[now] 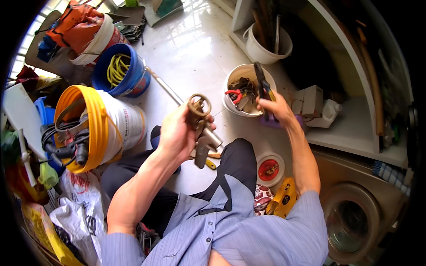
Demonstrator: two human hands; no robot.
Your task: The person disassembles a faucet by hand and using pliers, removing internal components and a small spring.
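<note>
My left hand (175, 133) is closed round metal hardware with a round brass-coloured ring (199, 105) at its top and a flat grey blade-like piece (201, 153) below. A long shiny metal rod (166, 88) runs behind this hand, its thick end showing by the fingers; I cannot tell whether it is joined to the ring. My right hand (277, 108) grips dark pliers (262, 86) with yellow on the handles, held upright over the right side of a white bucket (227, 103). Inside that bucket lie several metal tools and a red-handled one (234, 95).
On the left stand a yellow-rimmed bucket (113, 119) of power tools, a blue bucket (140, 84) with yellow cord, and a white bucket (100, 42) with orange cloth. Shelving (355, 137) and a washing machine (326, 177) are at right. A red-centred round lid (269, 170) lies by my knee.
</note>
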